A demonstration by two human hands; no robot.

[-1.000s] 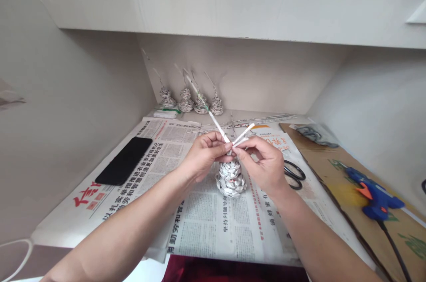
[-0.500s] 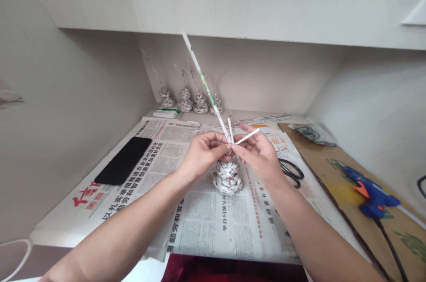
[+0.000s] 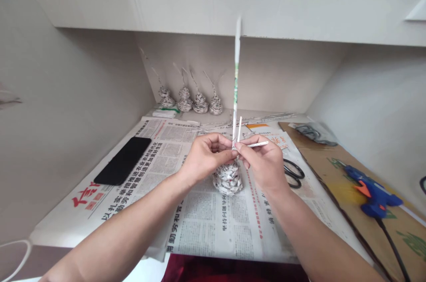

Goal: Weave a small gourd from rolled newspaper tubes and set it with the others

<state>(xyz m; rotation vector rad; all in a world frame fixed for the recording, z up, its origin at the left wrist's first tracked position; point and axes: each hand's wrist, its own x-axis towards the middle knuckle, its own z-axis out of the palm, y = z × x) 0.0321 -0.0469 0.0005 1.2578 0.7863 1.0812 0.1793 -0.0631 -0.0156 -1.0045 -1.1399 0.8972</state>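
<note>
Here, both hands pinch paper tubes above the woven cone (image 3: 228, 178).
Left hand (image 3: 205, 156) and right hand (image 3: 262, 162) meet over the cone, fingertips pressed together on the long tube (image 3: 236, 82) standing upright.

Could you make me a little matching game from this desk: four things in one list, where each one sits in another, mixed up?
Things:
1. phone
2. glue gun
3. scissors
4. woven paper piece

Places:
A. on the brown cardboard at the right
B. under both hands, at the middle of the newspaper
C. on the newspaper's left part, near the wall
D. just right of the right hand, partly hidden by it

Pairs: 1-C, 2-A, 3-D, 4-B
</note>
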